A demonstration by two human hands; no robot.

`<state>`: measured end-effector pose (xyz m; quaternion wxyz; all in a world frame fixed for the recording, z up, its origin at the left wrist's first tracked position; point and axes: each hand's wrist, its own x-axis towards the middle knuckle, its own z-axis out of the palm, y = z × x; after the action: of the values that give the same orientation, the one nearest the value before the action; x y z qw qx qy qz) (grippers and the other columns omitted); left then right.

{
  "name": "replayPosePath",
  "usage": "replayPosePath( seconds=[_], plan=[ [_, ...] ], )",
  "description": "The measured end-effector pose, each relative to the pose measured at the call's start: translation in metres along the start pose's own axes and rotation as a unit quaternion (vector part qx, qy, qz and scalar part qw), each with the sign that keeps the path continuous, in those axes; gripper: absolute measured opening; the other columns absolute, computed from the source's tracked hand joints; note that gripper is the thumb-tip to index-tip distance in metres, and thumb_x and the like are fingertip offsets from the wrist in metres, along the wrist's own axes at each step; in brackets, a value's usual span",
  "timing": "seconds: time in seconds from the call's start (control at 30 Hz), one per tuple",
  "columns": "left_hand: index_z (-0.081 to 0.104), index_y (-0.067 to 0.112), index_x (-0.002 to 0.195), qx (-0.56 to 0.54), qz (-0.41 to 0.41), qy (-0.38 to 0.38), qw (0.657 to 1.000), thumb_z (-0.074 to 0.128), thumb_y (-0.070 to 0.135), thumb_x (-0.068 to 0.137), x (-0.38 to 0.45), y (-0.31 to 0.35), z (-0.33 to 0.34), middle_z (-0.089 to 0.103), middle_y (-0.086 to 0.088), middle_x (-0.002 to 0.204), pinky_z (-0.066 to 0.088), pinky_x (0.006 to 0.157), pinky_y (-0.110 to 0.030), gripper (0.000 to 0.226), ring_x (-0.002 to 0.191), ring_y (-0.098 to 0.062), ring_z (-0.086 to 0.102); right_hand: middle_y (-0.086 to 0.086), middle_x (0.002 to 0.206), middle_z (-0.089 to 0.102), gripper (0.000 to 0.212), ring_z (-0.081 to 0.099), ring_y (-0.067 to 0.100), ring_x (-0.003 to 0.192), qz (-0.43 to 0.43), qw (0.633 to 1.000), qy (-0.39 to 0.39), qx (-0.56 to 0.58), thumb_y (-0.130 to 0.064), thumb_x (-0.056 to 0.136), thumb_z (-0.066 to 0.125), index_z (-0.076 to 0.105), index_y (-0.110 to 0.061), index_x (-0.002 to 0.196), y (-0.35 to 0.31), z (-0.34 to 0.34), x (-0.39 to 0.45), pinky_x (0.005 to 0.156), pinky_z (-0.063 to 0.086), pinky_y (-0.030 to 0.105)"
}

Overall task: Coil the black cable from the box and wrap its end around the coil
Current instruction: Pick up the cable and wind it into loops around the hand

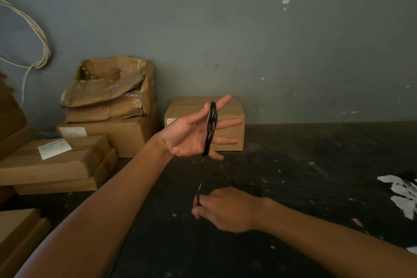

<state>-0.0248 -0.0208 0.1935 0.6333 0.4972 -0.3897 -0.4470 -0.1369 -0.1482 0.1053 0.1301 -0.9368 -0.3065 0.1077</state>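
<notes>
Cable wound round the spread left hand

Left hand is held flat, fingers straight, coil looped round them; the thin, limp cable is pinched taut by right hand — best gripped near the coil.

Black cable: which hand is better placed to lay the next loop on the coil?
Right. The right hand pinches the free run of the black cable below the coil, which is wound round the left hand's spread fingers.
</notes>
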Motion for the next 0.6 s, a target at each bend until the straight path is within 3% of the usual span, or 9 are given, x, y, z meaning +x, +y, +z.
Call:
replayPosePath(
  seconds=[0.13,0.23,0.37,0.53,0.6],
  plan=[
    [0.032,0.057,0.141,0.002,-0.004,0.061,0.998,0.032,0.055,0.093,-0.006,-0.009,-0.016,0.037,-0.001,0.156,0.007,0.105,-0.079,0.048,0.141,-0.045,0.030,-0.001,0.085,0.060,0.033,0.057,0.013,0.074,-0.022,0.997,0.045,-0.060,-0.040,0.105,0.029,0.055,-0.020,0.106,-0.015,-0.028,-0.012,0.073,0.048,0.037],
    [0.034,0.056,0.141,-0.006,-0.011,0.090,0.996,0.032,0.055,0.094,-0.008,-0.015,-0.020,0.038,-0.002,0.155,0.009,0.108,-0.077,0.047,0.140,-0.045,0.032,-0.006,0.081,0.058,0.032,0.056,0.008,0.068,-0.022,0.992,0.101,-0.075,-0.039,0.104,0.032,0.057,-0.019,0.099,-0.019,-0.053,-0.019,0.071,0.052,0.033],
    [0.033,0.050,0.145,-0.018,-0.015,0.090,0.996,0.037,0.052,0.094,-0.009,-0.020,-0.018,0.038,-0.010,0.155,0.020,0.111,-0.068,0.051,0.137,-0.039,0.040,-0.009,0.082,0.055,0.027,0.049,0.006,0.068,-0.010,0.980,0.166,-0.113,-0.039,0.101,0.041,0.060,-0.022,0.094,-0.011,-0.090,-0.022,0.056,0.029,0.012],
    [0.053,0.041,0.135,0.014,-0.051,0.087,0.995,0.047,0.053,0.087,-0.006,-0.025,-0.008,0.041,-0.006,0.152,0.013,0.108,-0.076,0.050,0.138,-0.038,0.037,-0.006,0.078,0.064,0.027,0.049,-0.001,0.060,0.014,0.968,0.216,-0.127,-0.044,0.092,0.057,0.068,-0.020,0.096,0.008,-0.133,-0.024,0.057,0.043,0.026],
    [0.046,0.044,0.137,0.041,-0.082,0.077,0.993,0.049,0.055,0.084,-0.005,-0.028,-0.005,0.041,-0.002,0.153,0.010,0.109,-0.075,0.054,0.140,-0.038,0.035,-0.005,0.075,0.065,0.026,0.053,0.005,0.060,0.035,0.960,0.247,-0.125,-0.042,0.089,0.062,0.069,-0.018,0.094,0.017,-0.150,-0.026,0.057,0.043,0.029]
  ],
)
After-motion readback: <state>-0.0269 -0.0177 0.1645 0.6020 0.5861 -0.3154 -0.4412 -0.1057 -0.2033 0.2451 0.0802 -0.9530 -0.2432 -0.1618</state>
